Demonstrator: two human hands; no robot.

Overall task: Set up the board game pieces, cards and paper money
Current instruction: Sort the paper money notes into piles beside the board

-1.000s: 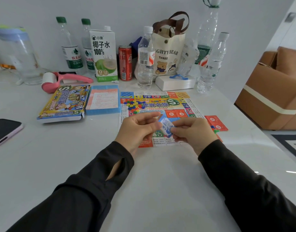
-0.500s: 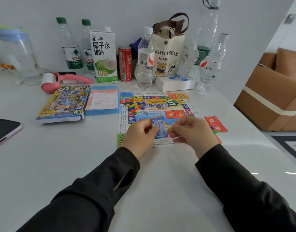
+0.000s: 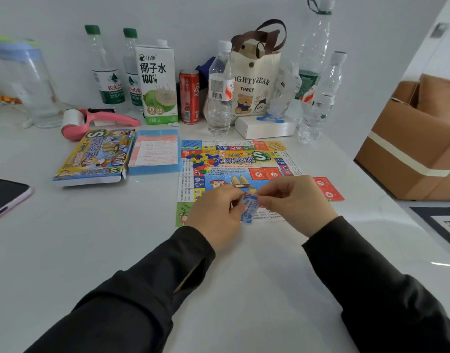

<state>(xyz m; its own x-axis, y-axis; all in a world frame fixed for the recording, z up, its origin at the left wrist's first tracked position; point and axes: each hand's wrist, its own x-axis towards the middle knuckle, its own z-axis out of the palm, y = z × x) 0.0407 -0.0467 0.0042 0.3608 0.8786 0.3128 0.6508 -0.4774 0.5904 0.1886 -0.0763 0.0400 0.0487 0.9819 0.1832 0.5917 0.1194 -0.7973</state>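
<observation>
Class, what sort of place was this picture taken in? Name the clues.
Most likely a home, perhaps a living room: a white table against the wall holds a coconut water carton and a paper game board, and what looks like a brown sofa stands to the right.

Tbl [image 3: 91, 250] is holding: 5 plastic btls [image 3: 220, 98], 1 carton [image 3: 156, 82], 1 can [image 3: 189, 98], 1 tote [image 3: 254, 87], 1 phone [image 3: 4, 197], 1 game board [image 3: 234, 160], 1 game box [image 3: 96, 156].

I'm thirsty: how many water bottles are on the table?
5: two green-capped bottles left of the carton, a clear bottle right of the red can, a tall bottle and a shorter bottle right of the tote bag. Others may be hidden.
</observation>
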